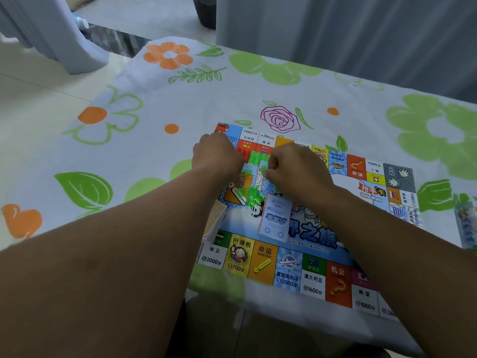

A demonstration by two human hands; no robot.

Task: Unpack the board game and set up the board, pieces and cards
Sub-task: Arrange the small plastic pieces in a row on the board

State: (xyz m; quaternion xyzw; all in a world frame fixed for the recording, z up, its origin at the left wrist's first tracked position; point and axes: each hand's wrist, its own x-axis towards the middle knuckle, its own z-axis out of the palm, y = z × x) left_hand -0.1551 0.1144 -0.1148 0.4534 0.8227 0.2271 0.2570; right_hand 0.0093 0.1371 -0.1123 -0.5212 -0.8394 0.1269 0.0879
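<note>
Hand positions: the right hand (291, 164) is clenched into a loose fist, knuckles up, with thumb and forefinger pinching the right edge of a translucent green plastic strip (258, 158) of joined game pieces. The left hand (216, 157) lies just beside it, back of the hand up, fingers curled down at the left end of the green plastic strip. Those fingertips are hidden, so it cannot be told whether this hand grips the strip or only rests by it. Both forearms reach in from the near edge.

The green plastic strip sits between the two hands, over the far-left area of the printed, multicoloured paper game board (313, 280). A few red shapes show just beyond the left hand; what they are cannot be made out.

Below the hands, loose green plastic pieces (249, 197) lie in a small heap on the game board. Just to their right, a blue-and-white card pack (275, 218) rests on the centre artwork. A tan card stack (215, 220) lies at the left edge of the game board, partly under the left forearm.

The game board is spread flat on a table covered by a pale tablecloth (160, 99) printed with green and orange flowers. A blue patterned item (467, 223), cut off by the frame, lies at the right edge. A grey curtain (361, 34) hangs behind the table.
</note>
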